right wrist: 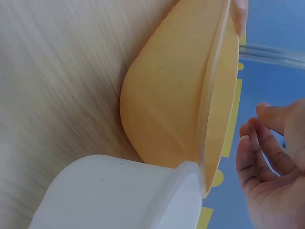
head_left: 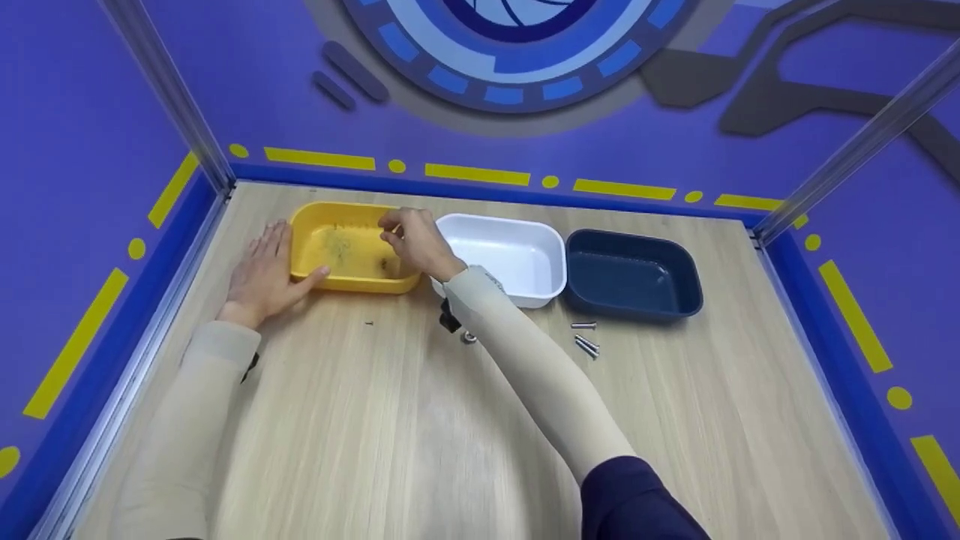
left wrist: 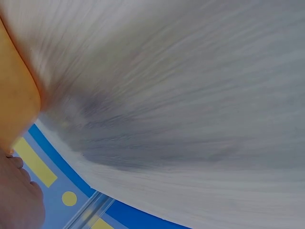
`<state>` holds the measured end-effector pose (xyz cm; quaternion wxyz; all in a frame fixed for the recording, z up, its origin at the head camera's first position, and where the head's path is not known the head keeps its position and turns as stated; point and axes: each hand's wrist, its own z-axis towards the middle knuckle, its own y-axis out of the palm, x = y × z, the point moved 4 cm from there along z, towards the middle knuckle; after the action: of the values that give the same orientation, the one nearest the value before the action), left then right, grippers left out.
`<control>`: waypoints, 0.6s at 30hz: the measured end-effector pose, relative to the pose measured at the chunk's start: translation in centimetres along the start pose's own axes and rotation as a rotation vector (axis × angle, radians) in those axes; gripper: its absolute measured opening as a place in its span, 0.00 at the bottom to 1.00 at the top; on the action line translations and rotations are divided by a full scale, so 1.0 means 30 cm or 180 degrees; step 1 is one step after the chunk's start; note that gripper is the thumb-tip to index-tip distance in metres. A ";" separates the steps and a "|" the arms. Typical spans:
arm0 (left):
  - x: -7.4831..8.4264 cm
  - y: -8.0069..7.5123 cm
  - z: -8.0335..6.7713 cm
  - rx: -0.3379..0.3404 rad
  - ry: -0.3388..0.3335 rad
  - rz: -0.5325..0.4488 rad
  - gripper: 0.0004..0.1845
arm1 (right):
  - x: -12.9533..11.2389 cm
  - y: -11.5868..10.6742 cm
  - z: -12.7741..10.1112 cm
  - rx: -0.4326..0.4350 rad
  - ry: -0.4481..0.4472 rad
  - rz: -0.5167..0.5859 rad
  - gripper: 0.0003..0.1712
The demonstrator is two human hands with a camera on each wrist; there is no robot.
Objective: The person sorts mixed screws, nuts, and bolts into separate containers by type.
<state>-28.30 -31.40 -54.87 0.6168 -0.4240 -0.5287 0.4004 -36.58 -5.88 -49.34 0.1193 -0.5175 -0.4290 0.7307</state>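
A yellow tray (head_left: 319,262) (right wrist: 167,95) stands at the back left of the wooden table, with several small dark screws (head_left: 341,244) inside. My left hand (head_left: 262,271) (left wrist: 19,200) lies flat on the table against the tray's left side, its thumb touching the front corner. Over the tray's right end hovers my right hand (head_left: 409,236) (right wrist: 271,176). In the right wrist view its fingers are loosely curved and apart, with nothing seen between them.
A white tray (head_left: 551,281) (right wrist: 119,195) touches the yellow one on its right, and a dark blue tray (head_left: 634,274) sits beyond it. Loose screws (head_left: 585,341), a small metal part (head_left: 469,337) and a tiny screw (head_left: 369,323) lie on the table (head_left: 375,420). Purple walls enclose it.
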 end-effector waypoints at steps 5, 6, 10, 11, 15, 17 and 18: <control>0.004 -0.002 0.000 -0.0002 -0.0018 -0.0028 0.62 | -0.015 0.001 -0.022 -0.0052 -0.0132 -0.0030 0.13; 0.005 -0.003 0.000 -0.0011 -0.0021 -0.0034 0.62 | -0.019 0.002 -0.028 -0.0062 -0.0182 -0.0050 0.13; 0.007 -0.004 0.001 -0.0035 -0.0034 -0.0041 0.62 | -0.029 0.009 -0.058 -0.0122 -0.0291 -0.0049 0.13; 0.006 -0.005 0.001 -0.0037 -0.0039 -0.0034 0.63 | -0.031 0.011 -0.066 -0.0139 -0.0315 -0.0040 0.13; 0.003 -0.002 0.002 -0.0036 -0.0045 -0.0011 0.63 | -0.033 0.027 -0.100 -0.0191 -0.0350 -0.0018 0.13; 0.000 0.002 0.000 -0.0033 -0.0039 -0.0012 0.63 | -0.034 0.040 -0.117 -0.0208 -0.0414 -0.0060 0.13; 0.000 0.003 -0.003 -0.0028 -0.0038 -0.0013 0.63 | -0.036 0.047 -0.126 -0.0220 -0.0451 -0.0082 0.13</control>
<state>-28.23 -31.39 -54.98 0.6125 -0.4232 -0.5350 0.3993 -32.48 -5.49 -50.06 0.0801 -0.4626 -0.4681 0.7486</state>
